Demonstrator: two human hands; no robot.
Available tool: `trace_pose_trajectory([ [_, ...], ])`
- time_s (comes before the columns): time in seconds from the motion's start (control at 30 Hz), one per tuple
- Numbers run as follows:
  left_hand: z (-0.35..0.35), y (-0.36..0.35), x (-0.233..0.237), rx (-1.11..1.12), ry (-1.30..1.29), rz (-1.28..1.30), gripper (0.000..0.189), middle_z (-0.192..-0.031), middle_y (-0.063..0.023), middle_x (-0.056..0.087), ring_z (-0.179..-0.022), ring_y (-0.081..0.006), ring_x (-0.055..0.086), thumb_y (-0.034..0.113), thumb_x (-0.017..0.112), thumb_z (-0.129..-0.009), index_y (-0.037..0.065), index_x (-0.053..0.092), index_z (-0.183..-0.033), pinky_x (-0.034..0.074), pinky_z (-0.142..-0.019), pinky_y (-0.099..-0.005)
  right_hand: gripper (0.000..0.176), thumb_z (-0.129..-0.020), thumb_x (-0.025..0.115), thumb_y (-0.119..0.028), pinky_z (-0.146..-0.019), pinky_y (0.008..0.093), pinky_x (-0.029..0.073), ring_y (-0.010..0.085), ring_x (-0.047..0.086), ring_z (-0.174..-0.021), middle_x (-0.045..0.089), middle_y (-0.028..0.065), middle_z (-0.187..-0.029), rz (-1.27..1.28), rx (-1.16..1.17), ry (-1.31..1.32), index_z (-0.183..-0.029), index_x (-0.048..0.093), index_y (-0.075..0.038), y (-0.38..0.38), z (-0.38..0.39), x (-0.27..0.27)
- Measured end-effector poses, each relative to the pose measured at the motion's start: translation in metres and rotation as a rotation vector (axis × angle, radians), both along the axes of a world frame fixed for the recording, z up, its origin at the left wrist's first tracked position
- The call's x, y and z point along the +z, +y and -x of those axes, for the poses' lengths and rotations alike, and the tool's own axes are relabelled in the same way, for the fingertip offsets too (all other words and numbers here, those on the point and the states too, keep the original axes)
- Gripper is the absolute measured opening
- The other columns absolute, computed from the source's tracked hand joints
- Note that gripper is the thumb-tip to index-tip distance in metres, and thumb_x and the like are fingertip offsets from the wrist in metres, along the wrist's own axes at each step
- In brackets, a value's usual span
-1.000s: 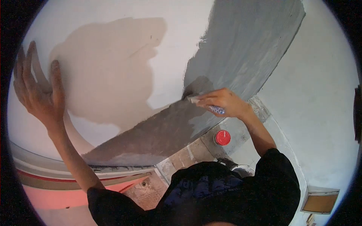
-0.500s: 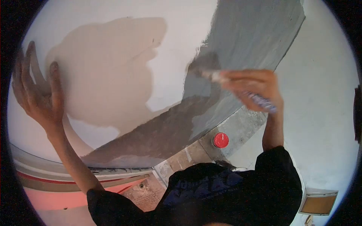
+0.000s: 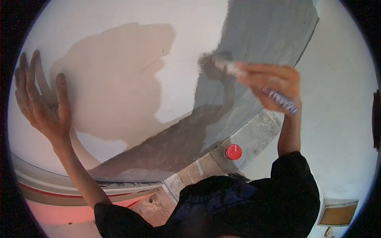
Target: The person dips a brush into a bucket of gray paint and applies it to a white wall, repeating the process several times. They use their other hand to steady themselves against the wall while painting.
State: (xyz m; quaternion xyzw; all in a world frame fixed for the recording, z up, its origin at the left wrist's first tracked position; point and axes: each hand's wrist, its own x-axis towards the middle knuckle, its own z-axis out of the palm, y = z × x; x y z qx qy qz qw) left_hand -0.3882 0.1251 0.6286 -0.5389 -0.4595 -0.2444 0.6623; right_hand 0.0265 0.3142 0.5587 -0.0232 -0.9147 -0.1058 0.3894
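Note:
My left hand [image 3: 45, 109] rests against the white part of the wall [image 3: 190, 27] at the left, fingers spread. In my right hand [image 3: 276, 79] is a paintbrush [image 3: 281, 100] with a blue-and-white patterned handle, its fingers wrapped around it. The brush's blurred tip is at the ragged border between the white and the grey painted band [image 3: 266, 43]. Whether the bristles touch the wall there is hard to tell. Shadows of my head and arm fall across both colours.
A red-topped paint can [image 3: 233, 152] stands on the tiled floor [image 3: 260, 129] below the grey band. Another pale wall [image 3: 337, 99] rises at the right. At the lower left is a pinkish-red surface [image 3: 47, 210] with a striped edge. A small brown framed panel [image 3: 337, 214] shows at lower right.
The brush and my right hand have moved slightly up and to the right along the paint border. My left hand keeps its spread pose, appearing a little lower as the view shifts slightly.

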Motion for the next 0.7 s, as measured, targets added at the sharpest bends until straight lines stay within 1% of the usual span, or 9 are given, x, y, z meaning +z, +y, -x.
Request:
trace_pose_trajectory([
  [0.03, -0.001, 0.0, 0.0, 0.004, -0.002, -0.003, 0.054, -0.142, -0.0087, 0.054, -0.135, -0.0304, 0.045, 0.022, 0.071, -0.083, 0.015, 0.056, -0.135, 0.033, -0.112, -0.0466, 0.035, -0.074, 0.073, -0.005, -0.072, 0.0322, 0.058, 0.0243, 0.072, -0.09, 0.071, 0.007, -0.113, 0.059, 0.014, -0.038, -0.108, 0.071, -0.014, 0.001, -0.001, -0.012],
  [0.13, -0.003, 0.001, -0.001, 0.021, 0.003, -0.027, 0.054, -0.142, -0.009, 0.054, -0.135, -0.0304, 0.045, 0.022, 0.071, -0.083, 0.014, 0.056, -0.135, 0.033, -0.112, -0.0474, 0.034, -0.077, 0.072, -0.006, -0.074, 0.0333, 0.058, 0.0239, 0.071, -0.093, 0.071, 0.0074, -0.114, 0.23, 0.006, -0.225, -0.11, 0.071, -0.014, 0.003, 0.012, -0.031],
  [0.23, -0.004, 0.0, 0.0, 0.032, 0.005, -0.014, 0.055, -0.143, -0.0092, 0.053, -0.135, -0.0305, 0.044, 0.022, 0.071, -0.083, 0.013, 0.055, -0.135, 0.032, -0.113, -0.0483, 0.036, -0.077, 0.071, -0.007, -0.076, 0.0341, 0.058, 0.0237, 0.071, -0.095, 0.071, 0.0071, -0.115, 0.163, 0.094, -0.152, -0.112, 0.07, -0.014, 0.027, 0.014, -0.02],
  [0.33, -0.006, 0.003, 0.001, -0.028, 0.009, -0.005, 0.056, -0.144, -0.0092, 0.052, -0.135, -0.0303, 0.044, 0.022, 0.071, -0.083, 0.012, 0.055, -0.136, 0.031, -0.113, -0.0488, 0.035, -0.078, 0.072, -0.009, -0.076, 0.0342, 0.058, 0.0238, 0.071, -0.094, 0.07, 0.0067, -0.115, -0.034, 0.046, -0.107, -0.112, 0.07, -0.014, 0.035, 0.006, 0.023],
  [0.43, -0.004, 0.003, 0.0, -0.03, 0.01, -0.008, 0.056, -0.145, -0.0091, 0.051, -0.136, -0.03, 0.044, 0.022, 0.07, -0.083, 0.013, 0.054, -0.136, 0.031, -0.113, -0.0488, 0.027, -0.081, 0.075, -0.012, -0.067, 0.0246, 0.058, 0.0185, 0.073, -0.085, 0.073, 0.0059, -0.11, -0.193, -0.069, 0.064, -0.108, 0.073, -0.016, 0.014, 0.001, 0.045],
  [0.53, -0.005, 0.003, 0.0, -0.036, -0.003, -0.02, 0.057, -0.145, -0.0075, 0.051, -0.137, -0.0296, 0.043, 0.023, 0.07, -0.083, 0.016, 0.054, -0.137, 0.031, -0.113, -0.0496, 0.026, -0.081, 0.075, -0.012, -0.069, 0.026, 0.058, 0.0191, 0.073, -0.086, 0.073, 0.0065, -0.109, -0.083, 0.05, 0.033, -0.106, 0.073, -0.016, 0.006, -0.008, 0.022],
  [0.63, -0.01, 0.004, -0.004, -0.011, -0.031, -0.058, 0.057, -0.145, -0.0054, 0.051, -0.138, -0.0292, 0.041, 0.025, 0.07, -0.083, 0.019, 0.054, -0.138, 0.029, -0.113, -0.0518, 0.024, -0.081, 0.074, -0.01, -0.069, 0.0276, 0.058, 0.0193, 0.073, -0.086, 0.073, 0.0063, -0.109, 0.199, 0.039, -0.182, -0.104, 0.073, -0.016, -0.003, 0.007, -0.012],
  [0.7, -0.012, 0.005, -0.005, 0.0, -0.043, -0.069, 0.058, -0.146, -0.0044, 0.051, -0.139, -0.0291, 0.041, 0.026, 0.07, -0.083, 0.02, 0.054, -0.138, 0.029, -0.113, -0.0533, 0.025, -0.081, 0.074, -0.01, -0.068, 0.0286, 0.058, 0.0194, 0.073, -0.086, 0.072, 0.0059, -0.109, 0.163, 0.079, -0.217, -0.105, 0.073, -0.016, 0.01, 0.021, -0.021],
])
